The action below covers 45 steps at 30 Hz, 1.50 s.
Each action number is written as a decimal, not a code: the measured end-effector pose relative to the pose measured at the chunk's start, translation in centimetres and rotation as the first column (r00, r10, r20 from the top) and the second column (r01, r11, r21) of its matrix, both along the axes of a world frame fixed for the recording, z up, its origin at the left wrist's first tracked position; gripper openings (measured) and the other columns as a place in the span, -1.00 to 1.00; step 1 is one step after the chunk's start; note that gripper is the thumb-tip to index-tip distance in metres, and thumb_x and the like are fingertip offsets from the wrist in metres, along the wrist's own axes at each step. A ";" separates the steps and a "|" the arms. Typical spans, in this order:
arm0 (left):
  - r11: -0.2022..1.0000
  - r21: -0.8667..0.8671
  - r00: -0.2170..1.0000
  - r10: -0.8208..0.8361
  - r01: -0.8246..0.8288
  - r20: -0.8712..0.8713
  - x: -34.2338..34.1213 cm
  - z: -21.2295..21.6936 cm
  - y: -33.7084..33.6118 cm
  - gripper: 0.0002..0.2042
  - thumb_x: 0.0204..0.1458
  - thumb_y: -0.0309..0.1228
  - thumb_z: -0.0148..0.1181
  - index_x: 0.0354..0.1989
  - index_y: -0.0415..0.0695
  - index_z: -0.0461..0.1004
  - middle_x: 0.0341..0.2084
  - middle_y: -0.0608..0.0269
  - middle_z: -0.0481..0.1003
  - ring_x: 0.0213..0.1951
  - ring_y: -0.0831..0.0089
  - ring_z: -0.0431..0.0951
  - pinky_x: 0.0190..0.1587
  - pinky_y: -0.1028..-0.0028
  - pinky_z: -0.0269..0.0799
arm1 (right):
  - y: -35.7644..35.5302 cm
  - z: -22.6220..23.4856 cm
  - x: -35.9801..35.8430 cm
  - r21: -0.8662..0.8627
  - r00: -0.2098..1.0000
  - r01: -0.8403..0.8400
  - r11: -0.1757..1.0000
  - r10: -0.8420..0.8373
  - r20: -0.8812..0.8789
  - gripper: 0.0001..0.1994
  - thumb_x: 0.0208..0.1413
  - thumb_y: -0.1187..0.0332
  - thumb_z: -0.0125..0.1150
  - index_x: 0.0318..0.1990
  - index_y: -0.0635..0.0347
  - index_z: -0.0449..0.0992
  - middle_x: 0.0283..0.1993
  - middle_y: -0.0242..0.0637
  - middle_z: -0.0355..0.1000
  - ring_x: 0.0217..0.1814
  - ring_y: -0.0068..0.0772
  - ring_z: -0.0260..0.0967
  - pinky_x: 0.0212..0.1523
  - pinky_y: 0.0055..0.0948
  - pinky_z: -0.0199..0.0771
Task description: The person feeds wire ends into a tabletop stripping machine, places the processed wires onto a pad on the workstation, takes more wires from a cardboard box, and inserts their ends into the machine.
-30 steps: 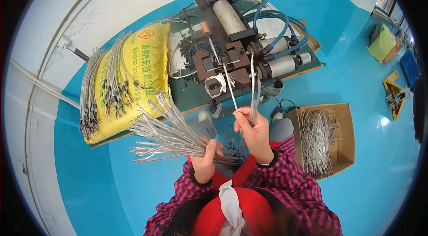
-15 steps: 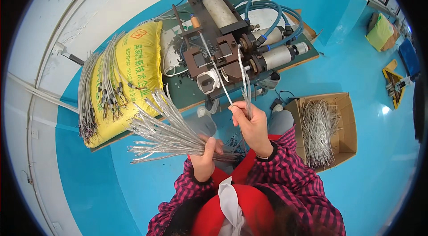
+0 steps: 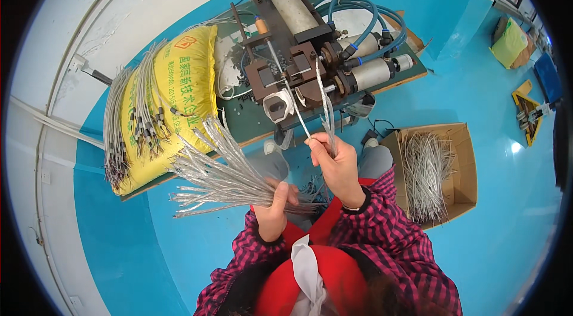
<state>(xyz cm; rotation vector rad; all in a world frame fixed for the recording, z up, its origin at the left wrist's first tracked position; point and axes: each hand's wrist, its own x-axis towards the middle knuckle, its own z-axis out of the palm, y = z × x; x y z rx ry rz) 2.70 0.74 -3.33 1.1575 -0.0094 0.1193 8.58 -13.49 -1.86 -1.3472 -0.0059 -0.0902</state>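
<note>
My left hand [image 3: 276, 208] grips a thick bundle of silvery cable pieces [image 3: 218, 172] that fans out to the left over my lap. My right hand [image 3: 337, 163] holds a few of the same cable pieces [image 3: 325, 110] upright, their tips reaching toward the jaws of a dark metal press machine [image 3: 292, 71] on the green workbench [image 3: 250, 122]. One thin piece slants from my right fingers up to the machine's clamp. My sleeves are red and black plaid.
A yellow sack [image 3: 179, 89] draped with finished cables [image 3: 122, 131] lies left of the machine. An open cardboard box [image 3: 459, 163] with several cut cable pieces stands on the blue floor at my right. Blue hoses [image 3: 370, 11] loop over the machine's cylinders.
The view has shifted slightly. My right hand stays raised with its cable pieces near the machine jaws, and my left hand keeps the bundle in place.
</note>
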 end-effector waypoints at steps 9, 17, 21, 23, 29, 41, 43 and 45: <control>1.000 0.012 1.000 -0.003 0.003 0.004 0.0 0.2 -0.1 -0.91 0.12 -0.56 -0.02 -0.43 -0.23 0.28 -0.68 0.22 0.35 -0.57 0.42 0.37 -0.22 0.29 0.36 | 0.2 0.1 0.3 -0.034 1.000 -0.016 0.999 0.016 -0.007 -0.88 0.17 0.43 0.03 -0.28 0.29 0.47 -0.59 -0.51 0.28 -0.58 -0.77 0.10 -0.56 -0.69 0.03; 0.997 0.073 1.000 0.017 -0.015 -0.016 -0.3 0.4 0.2 -0.89 0.12 -0.51 0.02 -0.43 -0.24 0.31 -0.66 0.23 0.39 -0.54 0.47 0.40 -0.32 0.45 0.37 | -0.4 0.8 -1.9 -0.104 0.994 -0.033 0.994 0.044 0.101 -0.88 0.17 0.43 -0.01 -0.22 0.28 0.39 -0.57 -0.46 0.31 -0.57 -0.73 0.13 -0.54 -0.67 0.11; 0.990 0.136 0.998 -0.025 0.033 -0.059 -0.3 0.4 0.1 -0.84 0.11 -0.45 0.08 -0.46 -0.24 0.32 -0.66 0.23 0.41 -0.56 0.57 0.40 -0.44 0.58 0.33 | 0.3 1.2 -2.9 -0.125 0.952 -0.070 0.990 0.104 0.288 -0.89 0.23 0.50 -0.15 -0.21 0.30 0.33 -0.48 -0.38 0.33 -0.53 -0.63 0.19 -0.44 -0.62 0.22; 0.983 0.145 0.987 -0.094 0.112 -0.130 -0.5 0.4 0.5 -0.85 0.08 -0.43 0.12 -0.42 -0.25 0.35 -0.59 0.24 0.43 -0.51 0.57 0.42 -0.41 0.58 0.34 | 0.6 1.8 -3.7 -0.087 0.964 -0.146 0.985 0.161 0.210 -0.89 0.22 0.51 -0.15 -0.25 0.30 0.34 -0.46 -0.32 0.34 -0.49 -0.52 0.27 -0.42 -0.55 0.29; 0.986 0.046 0.985 -0.156 0.159 -0.075 -0.3 -0.3 0.2 -0.77 -0.02 -0.38 0.27 -0.27 -0.24 0.41 -0.40 0.28 0.46 -0.33 0.55 0.46 -0.32 0.54 0.40 | 2.0 2.7 -3.9 -0.366 0.899 -0.064 0.928 0.212 0.382 -0.77 -0.09 0.54 0.26 -0.24 0.31 0.41 -0.46 -0.23 0.35 -0.53 -0.40 0.32 -0.51 -0.51 0.29; 0.992 0.114 0.997 -0.053 0.060 -0.061 -0.6 1.0 -0.1 -0.88 0.11 -0.45 0.09 -0.32 -0.27 0.38 -0.45 0.19 0.47 -0.37 0.49 0.47 -0.32 0.50 0.40 | 1.8 1.5 -4.1 -0.162 0.972 -0.012 0.987 0.050 0.228 -0.89 0.04 0.51 0.15 -0.30 0.33 0.39 -0.47 -0.24 0.40 -0.54 -0.45 0.35 -0.51 -0.49 0.34; 0.997 0.050 0.997 -0.060 0.063 -0.051 -0.5 0.8 0.0 -0.89 0.14 -0.47 0.03 -0.38 -0.27 0.36 -0.50 0.18 0.46 -0.41 0.47 0.47 -0.33 0.48 0.40 | 2.1 2.2 -3.9 0.068 0.989 -0.051 0.996 0.041 0.143 -0.91 0.08 0.49 0.11 -0.29 0.33 0.38 -0.50 -0.29 0.39 -0.53 -0.54 0.32 -0.50 -0.53 0.33; 0.996 -0.056 0.993 0.068 -0.074 -0.101 -0.4 1.6 -0.5 -0.88 0.16 -0.53 -0.06 -0.44 -0.24 0.31 -0.55 0.16 0.44 -0.47 0.45 0.45 -0.31 0.46 0.41 | 1.9 2.6 -3.4 0.299 0.997 -0.073 0.951 0.057 0.060 -0.92 0.12 0.48 0.07 -0.29 0.33 0.38 -0.54 -0.34 0.38 -0.53 -0.62 0.30 -0.49 -0.57 0.31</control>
